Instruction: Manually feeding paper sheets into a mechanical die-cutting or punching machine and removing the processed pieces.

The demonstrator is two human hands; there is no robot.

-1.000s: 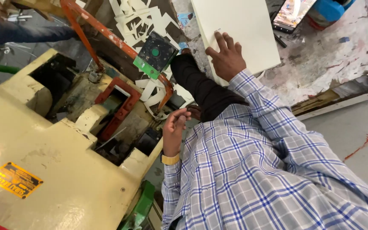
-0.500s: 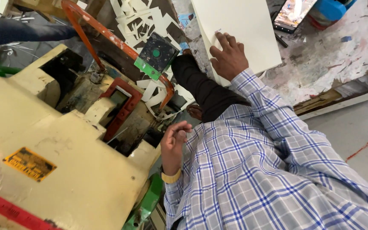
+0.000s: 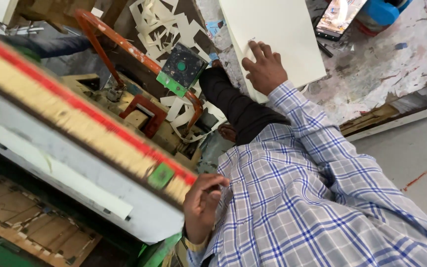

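The person's right hand point(image 3: 264, 69) presses flat, fingers spread, on a cream sheet point(image 3: 277, 37), while the left hand point(image 3: 201, 205), loosely curled and empty, risks being caught beside the press plate point(image 3: 75, 148).

Two hands are seen: the right hand point(image 3: 264, 68) lies flat on one stack of large cream card sheets point(image 3: 277, 39), and the left hand point(image 3: 202, 205) is curled at the edge of one heavy cream-painted machine platen with a red strip point(image 3: 75, 143). One mobile phone with a lit screen point(image 3: 340, 17) is counted on the paint-stained desk point(image 3: 386, 64), beside one blue round container point(image 3: 384, 11). One square green-and-black button box point(image 3: 180, 68) is carried on one bent orange metal bar point(image 3: 124, 47). Many loose cut cream card scraps point(image 3: 161, 22) are scattered, too many to be counted.
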